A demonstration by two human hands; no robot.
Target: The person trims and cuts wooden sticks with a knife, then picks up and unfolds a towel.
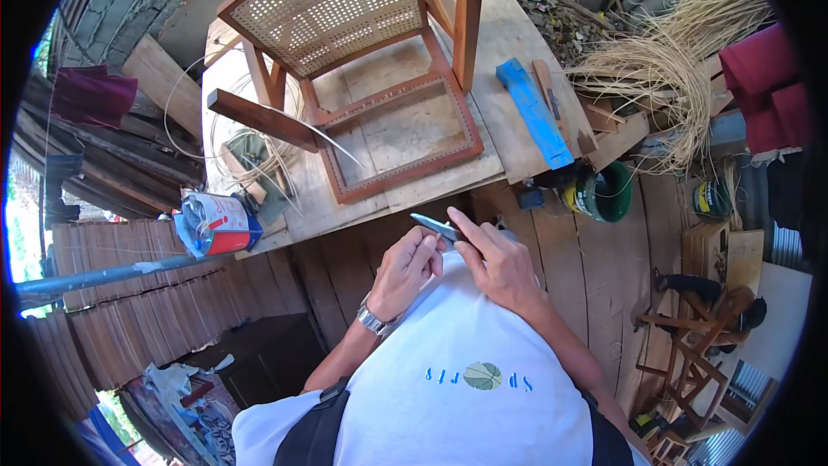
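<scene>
In front of my chest, my right hand (498, 263) is closed around a small grey-blue blade-like tool (437, 226), its tip pointing up and left. My left hand (405, 269), with a metal watch on the wrist, is closed close beside it, fingers pinched; whatever they hold is too small to make out. Beyond my hands, a wooden chair frame (404, 174) lies on the work table (509, 26). Its back carries a woven cane panel (328, 9), and the seat opening has no weave, with small holes along its edge. A pale cane strand crosses the chair's leg.
A blue strip (535, 112) and wooden pieces lie on the table's right side. Cane bundles (664, 69) hang beyond it, above a green bucket (611, 192). A white-and-red bag (218, 224) sits at the left edge. Another person (733, 311) is at the far right by wooden frames.
</scene>
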